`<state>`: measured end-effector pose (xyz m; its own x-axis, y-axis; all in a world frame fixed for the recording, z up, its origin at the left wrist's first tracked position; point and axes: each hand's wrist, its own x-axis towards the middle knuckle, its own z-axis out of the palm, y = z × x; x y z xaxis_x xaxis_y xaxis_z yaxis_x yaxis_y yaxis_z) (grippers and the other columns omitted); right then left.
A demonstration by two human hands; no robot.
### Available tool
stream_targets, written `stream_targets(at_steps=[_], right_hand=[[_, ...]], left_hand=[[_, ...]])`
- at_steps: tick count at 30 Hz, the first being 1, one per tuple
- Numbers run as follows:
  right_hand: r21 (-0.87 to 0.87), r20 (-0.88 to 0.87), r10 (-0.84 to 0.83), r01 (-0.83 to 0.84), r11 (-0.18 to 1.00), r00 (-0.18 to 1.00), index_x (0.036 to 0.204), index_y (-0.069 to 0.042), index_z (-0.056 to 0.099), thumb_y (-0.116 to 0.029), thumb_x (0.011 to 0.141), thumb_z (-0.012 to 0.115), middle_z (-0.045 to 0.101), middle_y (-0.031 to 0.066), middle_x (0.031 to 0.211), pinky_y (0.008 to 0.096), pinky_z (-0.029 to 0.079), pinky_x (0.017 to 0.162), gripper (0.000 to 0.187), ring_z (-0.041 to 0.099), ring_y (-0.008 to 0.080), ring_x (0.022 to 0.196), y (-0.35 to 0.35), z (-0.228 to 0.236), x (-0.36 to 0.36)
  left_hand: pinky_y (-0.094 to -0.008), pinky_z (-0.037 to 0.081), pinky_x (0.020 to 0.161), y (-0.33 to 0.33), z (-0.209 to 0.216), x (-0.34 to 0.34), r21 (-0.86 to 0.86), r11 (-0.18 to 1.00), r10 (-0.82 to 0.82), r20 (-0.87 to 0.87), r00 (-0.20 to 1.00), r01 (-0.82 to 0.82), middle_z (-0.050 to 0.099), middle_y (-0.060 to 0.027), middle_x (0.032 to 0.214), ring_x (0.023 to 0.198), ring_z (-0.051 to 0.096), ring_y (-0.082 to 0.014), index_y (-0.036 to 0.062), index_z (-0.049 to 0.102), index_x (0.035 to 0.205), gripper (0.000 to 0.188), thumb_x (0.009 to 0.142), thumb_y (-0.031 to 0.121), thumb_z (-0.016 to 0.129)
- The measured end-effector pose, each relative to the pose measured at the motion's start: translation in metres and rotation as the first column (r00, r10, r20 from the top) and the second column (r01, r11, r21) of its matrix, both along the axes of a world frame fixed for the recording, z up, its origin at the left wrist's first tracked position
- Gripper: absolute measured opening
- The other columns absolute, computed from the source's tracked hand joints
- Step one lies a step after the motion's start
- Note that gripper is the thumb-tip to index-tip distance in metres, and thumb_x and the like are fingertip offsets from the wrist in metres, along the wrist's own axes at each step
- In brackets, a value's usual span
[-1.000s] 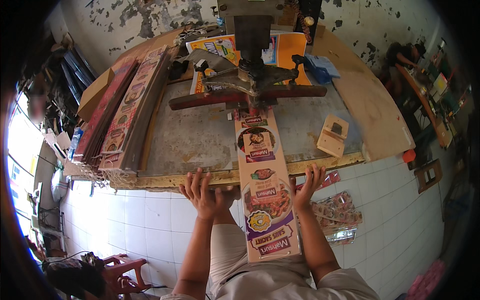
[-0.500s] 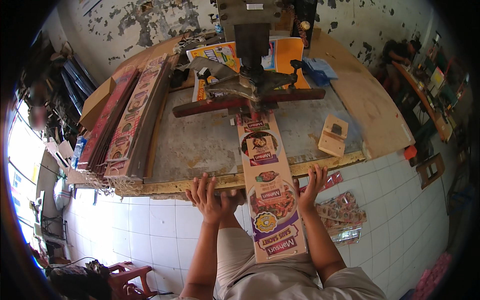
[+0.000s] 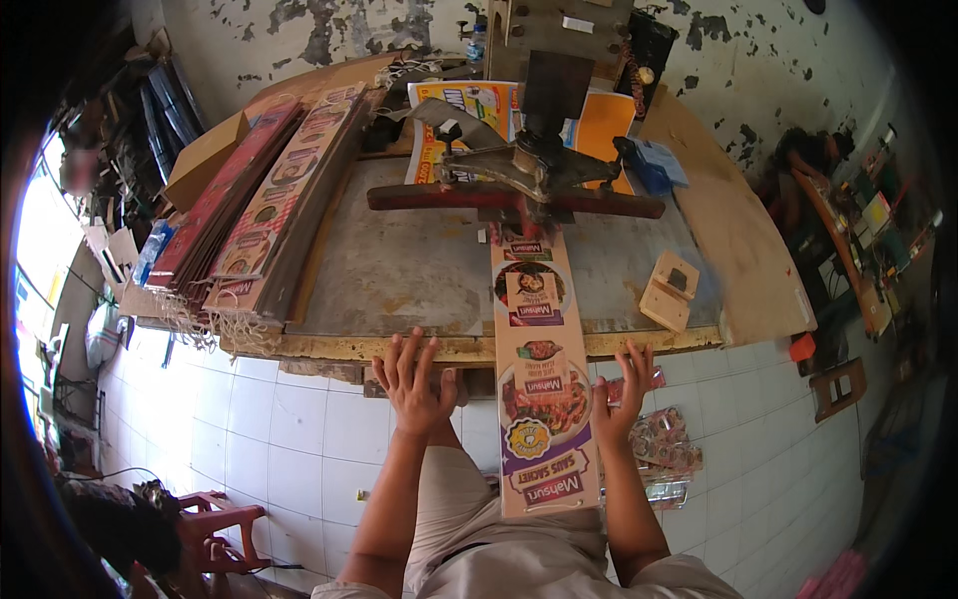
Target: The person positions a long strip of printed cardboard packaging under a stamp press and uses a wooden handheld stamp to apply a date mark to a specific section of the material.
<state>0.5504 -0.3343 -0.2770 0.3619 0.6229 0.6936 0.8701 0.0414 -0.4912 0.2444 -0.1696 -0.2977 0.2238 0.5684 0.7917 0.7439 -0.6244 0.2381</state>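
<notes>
A long printed cardboard strip (image 3: 539,344), tan with pictures of food, runs from under the press head (image 3: 529,185) out over the table's front edge toward my lap. Its far end is hidden beneath the press's red crossbar (image 3: 609,204). To the left of the strip, my left hand (image 3: 414,387) is open with fingers spread at the wooden table edge, apart from the strip. My right hand (image 3: 621,391) is also open, fingers pointing up, its thumb close against the strip's right side. Whether the thumb touches it I cannot tell.
Stacks of printed strips (image 3: 284,195) with strings hanging off lie at the table's left. A pale wooden block (image 3: 669,292) sits to the right on the metal plate. Printed packets (image 3: 667,439) lie on the tiled floor. Another person (image 3: 808,155) sits far right; a red stool (image 3: 220,529) stands lower left.
The view has shifted slightly, so the table and press sit further right in it. Both hands stay open at the table edge, and the strip remains under the press.
</notes>
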Motion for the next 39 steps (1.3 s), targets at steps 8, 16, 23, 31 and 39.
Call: stream_targets(at_steps=[8,16,23,31,39], right_hand=[[0.081,-0.774,0.234,-0.274,0.958,0.588,0.147,0.001,0.064,-0.014,0.113,0.066,0.072,0.0074,0.111,0.0403,0.050,0.111,0.037,0.069,0.0207,0.113,-0.034,0.052,-0.032],[0.125,-0.923,0.300,-0.550,0.826,0.241,0.177,0.001,0.030,-0.015,0.110,0.070,0.079,0.0140,0.125,0.0320,0.052,0.107,0.079,0.073,0.0160,0.116,-0.049,0.073,-0.041],[0.208,-0.927,0.337,-0.523,0.827,0.165,0.179,0.002,0.026,0.000,0.113,0.063,0.080,0.0120,0.121,0.0244,0.052,0.096,0.075,0.071,0.0087,0.106,-0.048,0.079,-0.056],[0.176,-0.921,0.321,-0.501,0.848,0.219,0.177,0.003,0.033,-0.002,0.114,0.065,0.079,0.0068,0.110,0.0200,0.049,0.085,0.071,0.065,0.0029,0.096,-0.049,0.077,-0.055],[0.207,-0.913,0.347,-0.490,0.847,0.215,0.176,0.001,0.037,-0.008,0.116,0.067,0.081,0.0081,0.110,0.0210,0.052,0.085,0.068,0.067,0.0038,0.093,-0.041,0.073,-0.058]], left_hand=[[-0.0629,0.015,0.138,-0.010,0.017,0.001,-0.097,0.994,-0.037,0.057,0.998,0.042,0.060,-0.0126,0.166,0.164,0.042,-0.0410,0.0123,0.067,0.155,0.058,0.100,0.030,0.062],[-0.0595,0.023,0.133,-0.036,0.069,0.003,-0.235,0.958,-0.124,0.172,0.977,0.163,0.064,-0.0120,0.159,0.156,0.049,-0.0396,0.0105,0.070,0.148,0.051,0.105,0.037,0.060],[-0.0482,0.052,0.101,-0.085,0.115,0.015,-0.323,0.840,-0.338,0.317,0.886,0.436,0.069,-0.0185,0.133,0.116,0.067,-0.0384,0.0051,0.068,0.145,0.047,0.104,0.027,0.071],[-0.0383,0.051,0.095,-0.114,0.148,0.013,-0.706,0.434,-0.232,0.512,0.827,0.559,0.075,-0.0094,0.106,0.105,0.063,-0.0222,0.0027,0.061,0.156,0.057,0.104,0.018,0.076],[-0.0294,0.054,0.071,-0.121,0.128,0.010,-0.689,0.433,-0.267,0.518,0.813,0.581,0.073,-0.0065,0.093,0.075,0.068,-0.0121,0.0031,0.057,0.160,0.057,0.106,0.010,0.074]])
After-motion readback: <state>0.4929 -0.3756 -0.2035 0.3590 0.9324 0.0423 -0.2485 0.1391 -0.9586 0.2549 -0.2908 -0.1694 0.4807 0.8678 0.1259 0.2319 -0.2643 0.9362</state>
